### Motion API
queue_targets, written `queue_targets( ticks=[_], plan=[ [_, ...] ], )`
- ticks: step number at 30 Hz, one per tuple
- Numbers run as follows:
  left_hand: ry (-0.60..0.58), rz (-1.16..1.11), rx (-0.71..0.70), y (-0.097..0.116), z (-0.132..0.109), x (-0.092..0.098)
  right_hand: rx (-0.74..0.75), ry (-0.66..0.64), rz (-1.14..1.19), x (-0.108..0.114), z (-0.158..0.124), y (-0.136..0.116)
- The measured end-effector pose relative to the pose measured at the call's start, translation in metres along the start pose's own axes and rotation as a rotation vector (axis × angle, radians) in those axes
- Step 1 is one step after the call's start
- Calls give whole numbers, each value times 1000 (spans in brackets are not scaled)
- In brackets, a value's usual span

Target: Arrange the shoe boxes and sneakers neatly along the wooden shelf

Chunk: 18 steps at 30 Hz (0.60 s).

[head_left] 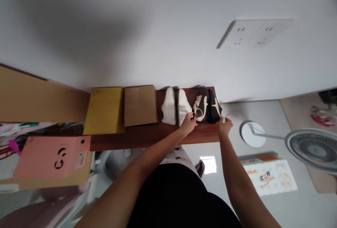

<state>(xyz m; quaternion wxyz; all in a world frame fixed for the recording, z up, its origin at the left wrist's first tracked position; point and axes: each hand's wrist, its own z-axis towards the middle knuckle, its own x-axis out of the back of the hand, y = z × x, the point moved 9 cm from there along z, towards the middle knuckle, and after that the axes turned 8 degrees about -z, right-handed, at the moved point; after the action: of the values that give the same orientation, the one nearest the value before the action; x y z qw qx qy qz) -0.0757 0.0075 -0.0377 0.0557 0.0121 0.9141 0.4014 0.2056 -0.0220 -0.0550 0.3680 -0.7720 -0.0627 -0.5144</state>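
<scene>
Four shoes stand in a row on a reddish-brown wooden shelf [147, 138] against the wall. My left hand [188, 124] is at the near end of the left dark sneaker [202, 105], its fingers bent and apart, close beside the right white shoe [183, 105]. At the outer side of the right dark sneaker [213, 110], my right hand [225, 126] has its fingertips against the near end, fingers apart. Both dark sneakers have cream laces and trim. The left white shoe [169, 106] stands a little apart from its mate. Blur hides the exact finger contact.
Left of the shoes are a brown cardboard box [140, 105] and a yellow box [104, 110]. A pink box [50, 157] lies lower left. To the right are a fan [316, 150] with a white base and a white printed pack [271, 177]. A socket plate [255, 33] is on the wall.
</scene>
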Motion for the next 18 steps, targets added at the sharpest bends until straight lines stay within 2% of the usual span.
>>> queue_targets(
  ticks=[2, 4, 6, 9, 11, 13, 14, 18],
  plan=[
    [15, -17, 56, -11, -30, 49, 22, 97, 7, 12, -31, 2],
    [80, -37, 119, -27, -62, 110, 33, 59, 61, 7, -68, 3],
    [199, -91, 180, -46, -93, 177, 33, -129, 180, -17, -112, -3],
    [384, -245, 196, -71, -133, 270, -60, -610, 318, -76, -196, -27],
    [501, -350, 173, -82, -153, 321, -68, -905, 325, -110, -259, -58],
    [586, -403, 130, -86, -166, 362, 20, -1053, 292, -133, -311, -99],
    [608, -405, 97, -84, -170, 379, 86, -1100, 270, -143, -334, -122],
    [620, -354, -53, -60, -172, 435, 379, -1088, 201, -173, -401, -210]
  ],
)
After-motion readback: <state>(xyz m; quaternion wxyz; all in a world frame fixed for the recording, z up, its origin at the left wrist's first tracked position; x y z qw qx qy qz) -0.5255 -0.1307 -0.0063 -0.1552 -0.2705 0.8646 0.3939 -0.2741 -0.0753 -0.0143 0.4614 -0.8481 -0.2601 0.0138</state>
